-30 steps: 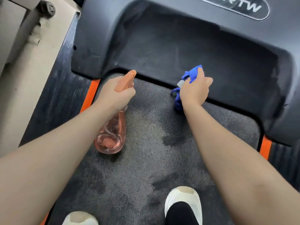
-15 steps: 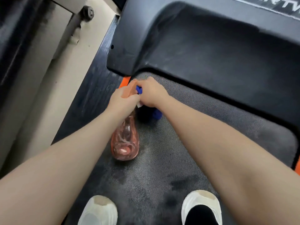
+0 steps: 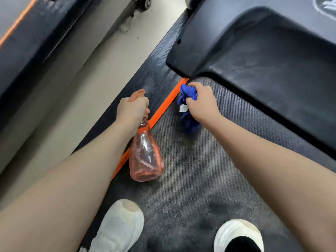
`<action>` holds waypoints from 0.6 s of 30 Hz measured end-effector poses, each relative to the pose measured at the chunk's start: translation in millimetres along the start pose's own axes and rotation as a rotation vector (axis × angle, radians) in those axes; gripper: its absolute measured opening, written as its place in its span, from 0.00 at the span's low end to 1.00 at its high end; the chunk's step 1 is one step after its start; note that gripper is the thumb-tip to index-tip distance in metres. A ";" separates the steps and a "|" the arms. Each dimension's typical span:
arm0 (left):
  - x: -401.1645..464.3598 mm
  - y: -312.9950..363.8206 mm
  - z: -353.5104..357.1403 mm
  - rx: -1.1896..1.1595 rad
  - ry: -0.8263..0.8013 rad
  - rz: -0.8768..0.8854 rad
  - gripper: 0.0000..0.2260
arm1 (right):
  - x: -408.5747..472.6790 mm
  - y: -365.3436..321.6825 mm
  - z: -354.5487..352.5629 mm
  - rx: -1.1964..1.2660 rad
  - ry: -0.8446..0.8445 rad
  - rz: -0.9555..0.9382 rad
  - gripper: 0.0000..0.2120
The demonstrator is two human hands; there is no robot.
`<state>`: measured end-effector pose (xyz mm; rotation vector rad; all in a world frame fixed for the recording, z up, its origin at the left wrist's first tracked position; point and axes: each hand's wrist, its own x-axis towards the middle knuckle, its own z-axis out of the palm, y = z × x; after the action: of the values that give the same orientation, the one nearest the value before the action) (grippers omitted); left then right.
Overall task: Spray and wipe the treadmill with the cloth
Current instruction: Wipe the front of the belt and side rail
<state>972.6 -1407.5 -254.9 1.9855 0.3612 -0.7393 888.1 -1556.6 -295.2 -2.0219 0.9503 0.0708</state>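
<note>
1. head view: the left hand point(image 3: 132, 110) is wrapped round the neck of a pink spray bottle point(image 3: 145, 155), with its orange trigger head point(image 3: 136, 95) pointing toward the ribbed side rail point(image 3: 156, 77); the bottle hangs base-down over the orange strip point(image 3: 163, 108) at the belt's left edge.
2. the right hand point(image 3: 201, 102) is clenched on a bunched blue cloth point(image 3: 188, 108), pressing it to the grey treadmill belt point(image 3: 209, 171) in the front left corner, just beside the black motor cover point(image 3: 254, 66); a white tag shows under the fingers.
3. handling, as a judgement: the bottle looks like thin clear plastic with little liquid, so light and a bit slick when wet; the neck under the trigger is the sure hold.
4. the cloth is soft and limp, and wipes best bunched in the palm with its loose ends tucked in.
5. dark damp patches mark the belt near two white shoes point(image 3: 118, 228).
</note>
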 end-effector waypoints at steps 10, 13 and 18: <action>7.5 -8.3 -18.2 0.026 -0.115 0.134 0.05 | 47.0 -53.0 28.9 -0.725 0.169 -0.566 0.18; 17.6 -8.3 -36.0 0.001 -0.080 0.163 0.07 | 70.7 -66.7 50.0 -0.768 0.132 -0.584 0.16; 32.9 -14.8 -50.2 -0.085 -0.036 0.139 0.07 | 92.5 -80.7 55.7 -0.801 0.228 -0.438 0.17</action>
<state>1007.8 -1358.3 -267.6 1.8939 0.2270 -0.6603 1021.7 -1544.7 -309.0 -2.9942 0.6313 -0.0269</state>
